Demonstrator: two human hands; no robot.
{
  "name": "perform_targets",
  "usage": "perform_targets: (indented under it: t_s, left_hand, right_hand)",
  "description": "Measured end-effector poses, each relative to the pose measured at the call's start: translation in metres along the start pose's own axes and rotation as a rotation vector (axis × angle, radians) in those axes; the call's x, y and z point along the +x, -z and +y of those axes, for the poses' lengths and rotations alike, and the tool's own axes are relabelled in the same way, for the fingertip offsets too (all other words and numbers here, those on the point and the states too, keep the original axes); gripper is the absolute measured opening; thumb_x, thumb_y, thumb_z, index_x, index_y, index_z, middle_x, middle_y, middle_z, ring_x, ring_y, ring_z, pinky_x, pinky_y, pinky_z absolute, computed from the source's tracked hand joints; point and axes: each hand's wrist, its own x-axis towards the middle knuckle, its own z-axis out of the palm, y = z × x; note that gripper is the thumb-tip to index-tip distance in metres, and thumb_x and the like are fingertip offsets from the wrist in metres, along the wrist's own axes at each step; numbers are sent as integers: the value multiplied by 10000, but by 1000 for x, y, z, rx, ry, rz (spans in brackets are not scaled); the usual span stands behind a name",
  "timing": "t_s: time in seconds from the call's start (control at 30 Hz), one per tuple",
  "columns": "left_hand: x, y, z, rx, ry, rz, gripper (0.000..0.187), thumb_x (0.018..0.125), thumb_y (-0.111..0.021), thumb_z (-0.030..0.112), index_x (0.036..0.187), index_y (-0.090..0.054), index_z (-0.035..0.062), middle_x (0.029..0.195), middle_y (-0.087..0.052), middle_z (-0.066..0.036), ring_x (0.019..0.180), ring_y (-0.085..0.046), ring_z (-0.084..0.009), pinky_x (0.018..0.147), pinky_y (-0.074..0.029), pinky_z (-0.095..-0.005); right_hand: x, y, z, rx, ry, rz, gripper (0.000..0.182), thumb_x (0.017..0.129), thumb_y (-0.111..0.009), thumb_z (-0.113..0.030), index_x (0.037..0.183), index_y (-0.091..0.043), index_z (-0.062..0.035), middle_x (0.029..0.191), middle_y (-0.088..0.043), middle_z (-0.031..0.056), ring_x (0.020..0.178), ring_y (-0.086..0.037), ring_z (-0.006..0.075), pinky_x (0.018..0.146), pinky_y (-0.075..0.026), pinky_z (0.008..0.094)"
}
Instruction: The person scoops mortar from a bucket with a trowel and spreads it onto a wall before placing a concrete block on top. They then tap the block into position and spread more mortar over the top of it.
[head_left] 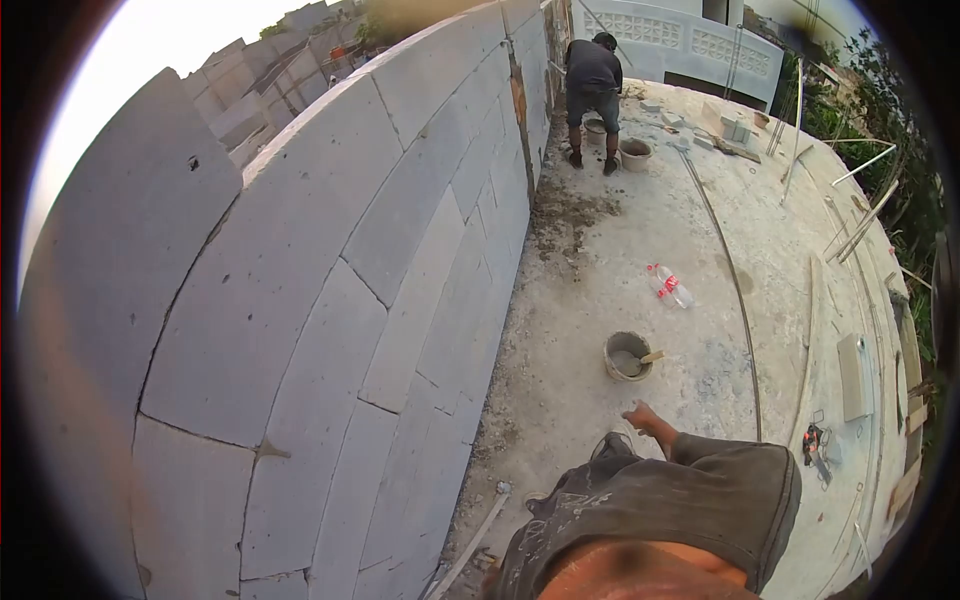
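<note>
My right hand (645, 413) reaches out from a dark sleeve, low over the concrete floor. Its fingers look partly stretched, and I see nothing held in them. Just beyond it stands a bucket (609, 352) with grey mortar (626, 364) inside. A tool's light wooden handle (651, 357) sticks out over the bucket's rim, apart from my hand. Near my hand is my shoe (613, 446). My left hand does not show.
A light block wall (330, 330) runs along the left. A plastic bottle (670, 286) lies past the bucket. Farther off, a co-worker (594, 80) bends beside another bucket (635, 154). To the right are a long rod (735, 270), a red-and-black tool (815, 450) and a block (854, 378).
</note>
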Motion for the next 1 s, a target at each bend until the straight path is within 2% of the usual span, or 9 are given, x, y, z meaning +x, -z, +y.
perform_targets:
  t_s: [0.13,0.3,0.33,0.4,0.63,0.7,0.77,0.93,1.0]
  left_hand:
    - [10,-36,55,-259,-178,59,733,948,-693,275,1532,-347,0,1192,-651,-171,917,-638,-237,816,-555,-329]
    - [8,-111,157,140,-150,-40,754,957,-687,285,1576,-298,98,1336,-541,-231,1040,-611,-275,881,-570,-412]
    - [33,-123,156,185,-149,-115,867,941,-679,424,1621,-159,285,1437,-537,-109,1142,-603,-351,812,-453,-706]
    - [-20,-180,185,162,-237,-110,819,941,-707,327,1591,-265,96,1371,-529,-230,1136,-593,-298,922,-556,-432]
    - [-6,-250,130,658,-166,-243,921,885,-747,421,1600,-266,96,1405,-538,-211,1218,-577,-330,949,-529,-416]
    - [2,-244,115,1021,-192,-228,949,865,-749,480,1597,-281,99,1418,-541,-213,1250,-565,-358,964,-512,-431]
    - [-19,-266,129,753,45,-302,979,857,-720,559,1600,-272,105,1452,-524,-229,1293,-536,-407,1025,-459,-488]
    - [50,-359,180,914,-351,-311,991,871,-700,594,1594,-264,76,1557,-398,-232,1393,-437,-382,1110,-382,-476]
    - [9,-437,244,838,-224,-318,960,883,-709,563,1590,-276,79,1556,-402,-240,1395,-446,-381,1135,-360,-461]
  right_hand:
    - [9,-1,-79,-245,693,-123,751,928,-689,-364,1539,-361,-75,1432,-534,257,1244,-580,380,1029,-477,448]
    - [42,71,-67,-204,738,-175,751,919,-685,-378,1527,-377,-63,1460,-507,270,1327,-518,391,1103,-409,452]
    - [55,92,-49,-232,658,-116,751,916,-687,-369,1530,-375,-70,1454,-511,270,1336,-511,390,1108,-404,447]
    - [71,134,-9,-281,491,29,752,910,-691,-344,1538,-370,-82,1426,-539,254,1291,-545,381,1070,-438,460]
    - [44,231,35,492,35,18,705,878,-697,-287,1492,-443,-51,1281,-632,189,957,-660,251,746,-572,396]
    - [50,229,65,469,23,82,709,874,-699,-290,1489,-446,-46,1274,-635,197,973,-665,261,764,-569,401]
    - [64,216,123,371,-11,144,716,869,-703,-295,1487,-446,-39,1259,-640,201,989,-671,268,783,-566,399]
    - [10,198,217,347,-183,94,716,912,-704,-291,1512,-405,-43,1332,-612,212,1066,-645,281,826,-548,424]
    - [-17,185,216,467,-319,60,721,916,-705,-304,1512,-403,-32,1336,-610,216,1121,-634,297,848,-542,435]
